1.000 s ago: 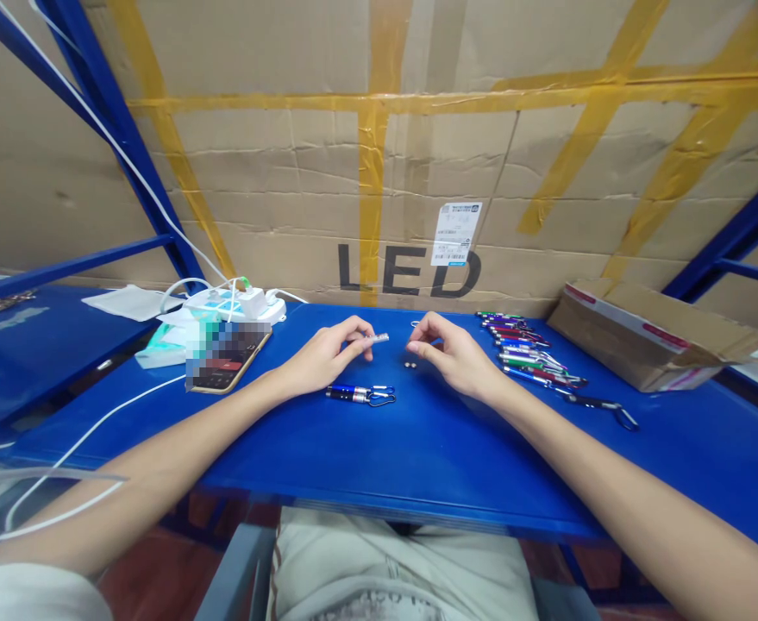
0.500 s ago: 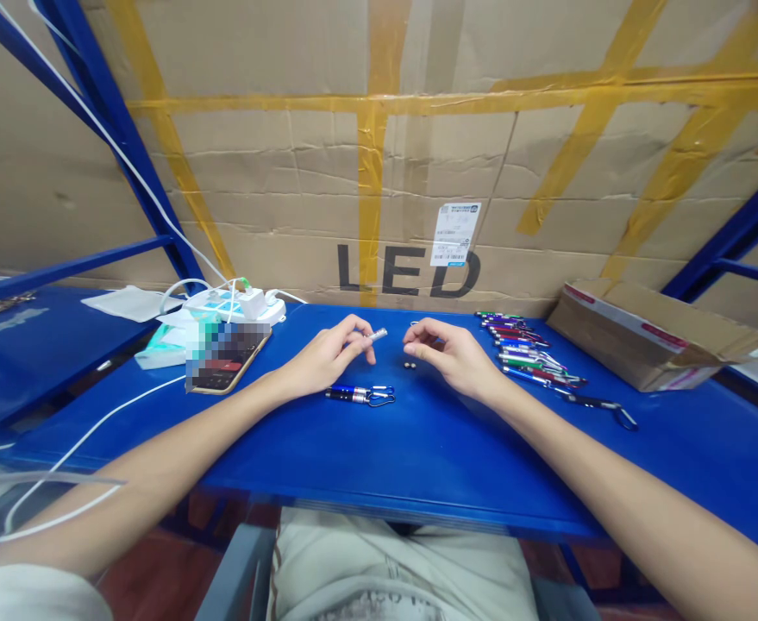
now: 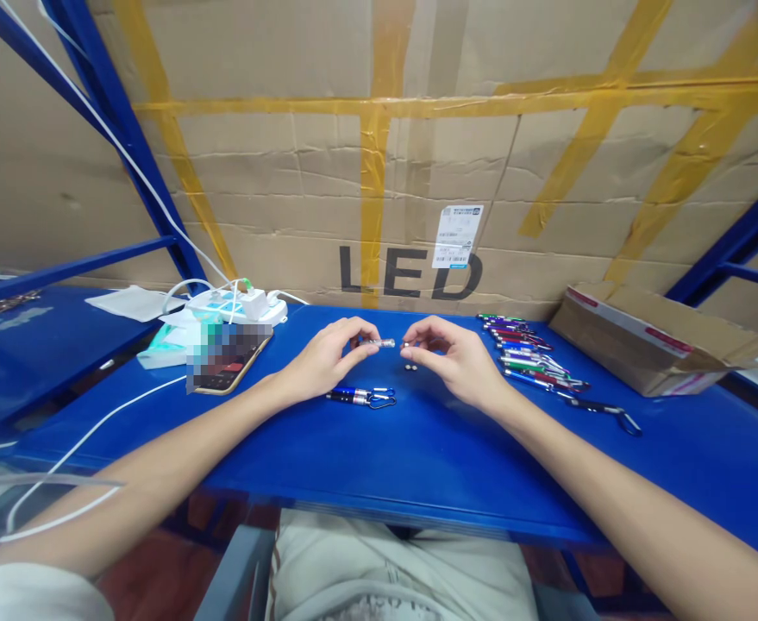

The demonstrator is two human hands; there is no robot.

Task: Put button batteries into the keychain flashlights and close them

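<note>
Over a smooth blue tabletop [image 3: 379, 457], the left hand [image 3: 340, 352] pinches a small silvery cylinder [image 3: 387, 343], apart from the tiny shiny piece [image 3: 405, 345] gripped by the right hand [image 3: 457, 358], work seemingly midway, 2 small round silver pieces [image 3: 410, 367] lying loose.

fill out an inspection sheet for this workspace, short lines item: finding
surface: blue table, smooth where bare
job's things: small metallic tube; small round silvery pieces near the right hand; blue-and-black pen light with carabiner; row of pen lights at right
clutter: phone and white-and-teal packet at left; cardboard carton at right
left hand: pinching the tube
right hand: pinching a tiny piece, exact form unclear
cables: white cable by the phone; others at the power strip
surroundings: taped cardboard marked LED behind; blue frame
spills: nothing seen
</note>
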